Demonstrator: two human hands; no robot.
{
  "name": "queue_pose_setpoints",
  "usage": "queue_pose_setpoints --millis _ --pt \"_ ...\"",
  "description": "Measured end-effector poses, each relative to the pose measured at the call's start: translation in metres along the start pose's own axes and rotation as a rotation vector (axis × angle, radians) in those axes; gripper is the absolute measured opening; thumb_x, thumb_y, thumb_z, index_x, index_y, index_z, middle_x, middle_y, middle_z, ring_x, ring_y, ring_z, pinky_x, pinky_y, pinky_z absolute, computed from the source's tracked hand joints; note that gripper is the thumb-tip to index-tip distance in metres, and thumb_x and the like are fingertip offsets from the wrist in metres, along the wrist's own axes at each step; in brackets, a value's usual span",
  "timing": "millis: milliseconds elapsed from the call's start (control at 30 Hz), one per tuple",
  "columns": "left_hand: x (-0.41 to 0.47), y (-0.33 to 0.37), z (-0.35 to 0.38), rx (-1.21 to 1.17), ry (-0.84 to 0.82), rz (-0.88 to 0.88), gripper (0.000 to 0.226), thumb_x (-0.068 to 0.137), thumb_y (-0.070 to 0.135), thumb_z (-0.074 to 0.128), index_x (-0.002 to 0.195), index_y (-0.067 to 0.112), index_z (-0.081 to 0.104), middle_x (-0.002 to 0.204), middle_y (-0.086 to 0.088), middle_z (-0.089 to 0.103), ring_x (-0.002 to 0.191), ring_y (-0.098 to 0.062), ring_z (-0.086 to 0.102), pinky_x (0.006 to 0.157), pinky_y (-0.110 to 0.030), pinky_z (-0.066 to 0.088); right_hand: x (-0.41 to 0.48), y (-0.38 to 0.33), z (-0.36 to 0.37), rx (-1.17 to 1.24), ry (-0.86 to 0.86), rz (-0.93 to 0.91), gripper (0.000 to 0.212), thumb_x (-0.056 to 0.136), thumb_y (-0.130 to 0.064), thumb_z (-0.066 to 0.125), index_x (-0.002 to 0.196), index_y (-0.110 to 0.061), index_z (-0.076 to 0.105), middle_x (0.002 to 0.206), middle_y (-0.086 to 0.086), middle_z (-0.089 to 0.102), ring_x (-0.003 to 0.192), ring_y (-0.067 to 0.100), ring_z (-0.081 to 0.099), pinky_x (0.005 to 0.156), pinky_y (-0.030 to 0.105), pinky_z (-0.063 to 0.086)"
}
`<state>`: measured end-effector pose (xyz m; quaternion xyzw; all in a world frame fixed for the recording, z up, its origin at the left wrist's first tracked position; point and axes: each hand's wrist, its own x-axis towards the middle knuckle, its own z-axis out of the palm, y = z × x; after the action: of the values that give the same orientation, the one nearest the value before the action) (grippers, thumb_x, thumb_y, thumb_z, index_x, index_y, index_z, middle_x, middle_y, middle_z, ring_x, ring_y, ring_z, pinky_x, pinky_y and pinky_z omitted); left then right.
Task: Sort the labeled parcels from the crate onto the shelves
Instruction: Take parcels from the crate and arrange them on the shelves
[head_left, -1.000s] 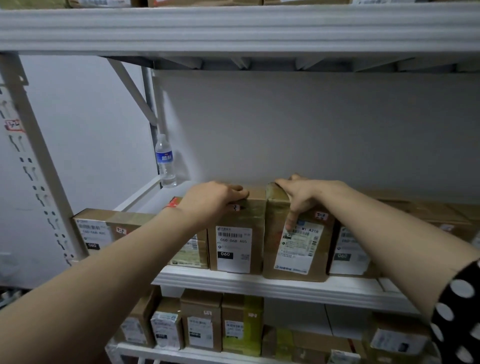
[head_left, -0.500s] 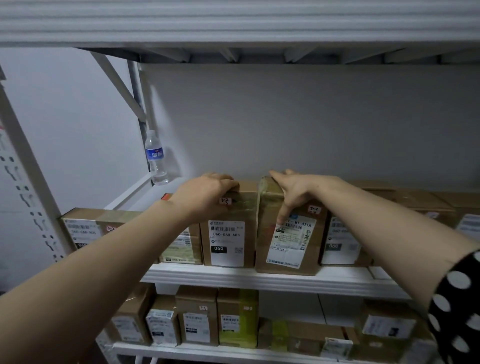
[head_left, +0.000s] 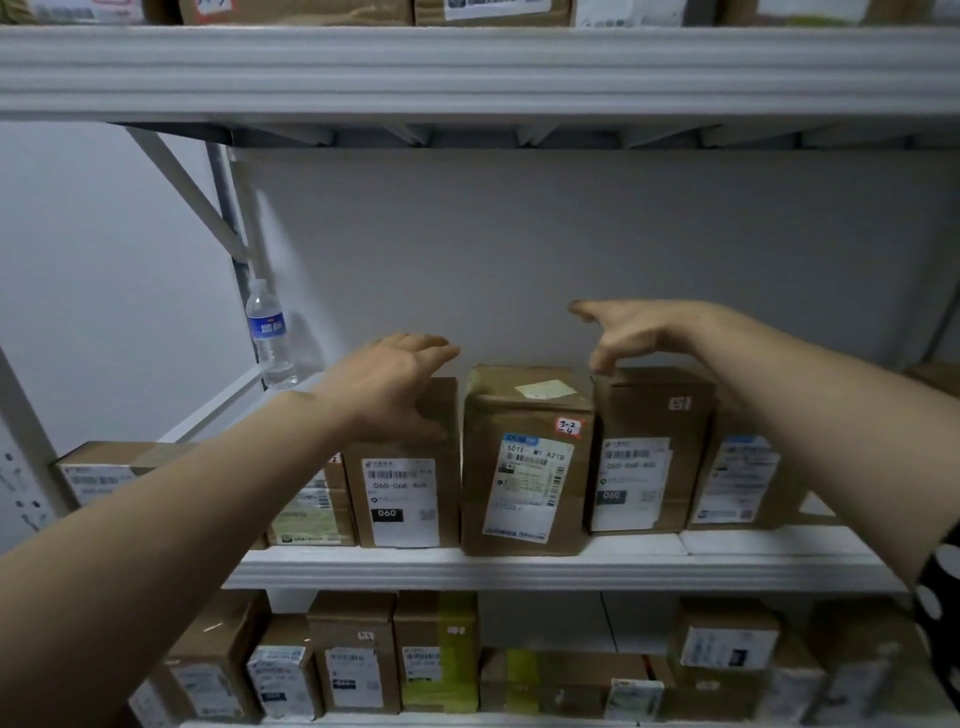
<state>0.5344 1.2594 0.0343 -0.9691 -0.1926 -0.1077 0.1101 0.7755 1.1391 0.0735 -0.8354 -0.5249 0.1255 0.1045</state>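
Parcel 501E: brown carton, upright at centre frame on the middle shelf, its base at the shelf's front lip and its white shipping label facing me. I see neither hand touching it.
Tag: small red-edged sticker reading 3-2, at the upper right corner of the parcel's front.
Neighbour to frame left: carton marked 060, side by side with the parcel, apparently touching.
Neighbour to frame right: second 060 carton, just beside the parcel and set slightly further back.
Left hand: fingers straight and spread, holding nothing, over the top front edge of the frame-left carton. I cannot tell whether it makes contact.
Right hand: fingers loose and spread, holding nothing, raised above the frame-right carton with the thumb hanging toward its top.
Sleeve: black with white dots, at the right edge of frame.
Water bottle: clear with a blue label, upright at the back of the middle shelf, left of centre.
Top shelf: carton bottoms visible along the upper edge of frame.
Lower shelf cartons: a row of labelled boxes across the bottom of frame.
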Motion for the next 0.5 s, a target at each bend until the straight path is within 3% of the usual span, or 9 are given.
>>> queue_pose_setpoints --millis 200,333,500 --pt "0.024 0.045 0.000 0.018 0.028 0.079 0.075 0.085 0.044 0.064 0.148 0.028 0.026 0.154 0.005 0.029 0.139 -0.017 0.029 0.111 -0.031 0.027 -0.017 0.033 0.013 -0.209 -0.041 0.103 0.100 0.075 -0.024 0.079 0.152 -0.015 0.015 0.157 0.005 0.022 0.142 0.024 0.025 0.111 0.033 0.028" --pt "0.037 0.073 0.011 0.007 -0.001 0.061 0.068 0.088 0.037 0.064 0.147 0.028 0.032 0.151 0.004 0.036 0.136 -0.018 0.036 0.109 -0.035 0.037 -0.013 0.048 0.017 -0.167 -0.064 0.031 0.059 0.078 -0.016 0.076 0.131 -0.017 0.050 0.133 0.005 0.054 0.120 0.023 0.051 0.099 0.037 0.042" --pt "0.041 0.091 0.021 0.023 -0.106 -0.018 0.057 0.087 0.030 0.063 0.139 0.023 0.040 0.129 -0.001 0.057 0.113 -0.022 0.055 0.091 -0.038 0.051 -0.018 0.054 0.019 -0.119 -0.095 -0.083 0.047 0.080 -0.022 0.075 0.121 -0.021 0.054 0.125 0.001 0.059 0.111 0.021 0.055 0.099 0.040 0.044"
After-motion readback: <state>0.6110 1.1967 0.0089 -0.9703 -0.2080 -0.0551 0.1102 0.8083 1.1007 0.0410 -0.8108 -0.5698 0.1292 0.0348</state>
